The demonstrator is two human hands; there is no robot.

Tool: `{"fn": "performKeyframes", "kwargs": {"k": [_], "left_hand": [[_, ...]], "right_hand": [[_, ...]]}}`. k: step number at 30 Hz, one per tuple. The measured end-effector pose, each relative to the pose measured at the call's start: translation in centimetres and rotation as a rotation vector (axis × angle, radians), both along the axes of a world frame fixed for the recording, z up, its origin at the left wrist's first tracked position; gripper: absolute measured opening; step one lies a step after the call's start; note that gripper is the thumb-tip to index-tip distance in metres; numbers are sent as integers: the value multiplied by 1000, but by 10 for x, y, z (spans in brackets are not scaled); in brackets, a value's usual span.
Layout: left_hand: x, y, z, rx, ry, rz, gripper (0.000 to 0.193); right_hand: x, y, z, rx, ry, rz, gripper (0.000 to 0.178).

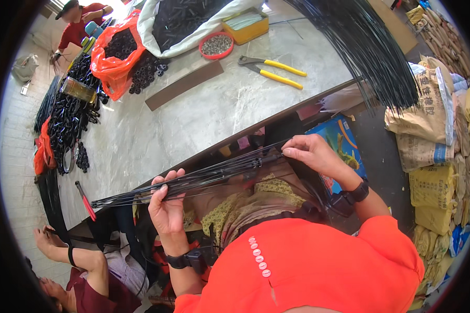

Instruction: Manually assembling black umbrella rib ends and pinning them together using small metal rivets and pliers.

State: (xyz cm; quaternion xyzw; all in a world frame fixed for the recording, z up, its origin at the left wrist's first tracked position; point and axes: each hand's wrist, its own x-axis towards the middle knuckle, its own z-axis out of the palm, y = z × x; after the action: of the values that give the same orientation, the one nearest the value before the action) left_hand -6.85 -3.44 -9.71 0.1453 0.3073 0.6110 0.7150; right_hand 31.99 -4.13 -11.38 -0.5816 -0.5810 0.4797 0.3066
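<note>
The person's left hand (167, 211) holds a loose bundle of long, thin, glossy black rods (219, 173), thumb on the near side and fingertips showing past the far side. The right hand (312, 154) is narrow, thumb and forefinger pinched together at the bundle's right end; how many rods it grips cannot be told. The bundle slants along the near edge of a grey, smooth-topped bench (219, 115), its left ends reaching over the near left corner. A black strapped device sits on each wrist, and the person wears an orange-red top (308, 261).

At that near left corner, a small red-handled tool (87, 203) lies just beside the rod ends. In the middle of the bench lie a flat brown strip (185, 86) and, nearer the right end, pliers with 2 yellow handles (284, 73). Farther back stand a round red dish of small metal pieces (217, 56), a yellow box (251, 35) and a white sack of black pieces (152, 34). An orange-red plastic bag (108, 75) and a heap of shiny black parts (83, 122) occupy the left end. A thick sheaf of black rods (373, 49) overhangs the near edge at the right end.

Beyond the bench's left end are 2 other people; brown and yellow sacks (431, 190) are piled at right.
</note>
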Motion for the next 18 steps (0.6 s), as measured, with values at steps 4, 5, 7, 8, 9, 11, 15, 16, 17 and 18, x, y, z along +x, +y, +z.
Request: {"fn": "performKeyframes", "kwargs": {"k": [4, 5, 7, 8, 9, 11, 15, 16, 17, 18], "left_hand": [[5, 2, -3, 19, -19, 8, 29], [5, 1, -5, 26, -30, 15, 29], [6, 2, -4, 36, -43, 21, 29], [9, 2, -3, 45, -35, 22, 28], [11, 2, -3, 55, -27, 24, 28], [14, 3, -3, 80, -16, 19, 28], [18, 1, 1, 165, 10, 42, 29], [19, 0, 1, 180, 14, 60, 29], [18, -1, 3, 204, -15, 43, 29], [17, -3, 4, 227, -41, 29, 30]], "right_hand": [[-5, 1, 19, -17, -86, -29, 23], [-7, 1, 21, -71, -95, -31, 22], [-7, 0, 15, 79, -174, -29, 20], [-6, -1, 11, 225, -253, -27, 18], [-5, 0, 10, 225, -255, -30, 18], [-3, 4, 9, 462, -480, -12, 16], [-8, 13, 19, 528, -541, -1, 17], [-9, 10, 20, 459, -536, -22, 20], [-12, 10, 22, 402, -524, -33, 24], [-12, 12, 23, 434, -509, -7, 24]]}}
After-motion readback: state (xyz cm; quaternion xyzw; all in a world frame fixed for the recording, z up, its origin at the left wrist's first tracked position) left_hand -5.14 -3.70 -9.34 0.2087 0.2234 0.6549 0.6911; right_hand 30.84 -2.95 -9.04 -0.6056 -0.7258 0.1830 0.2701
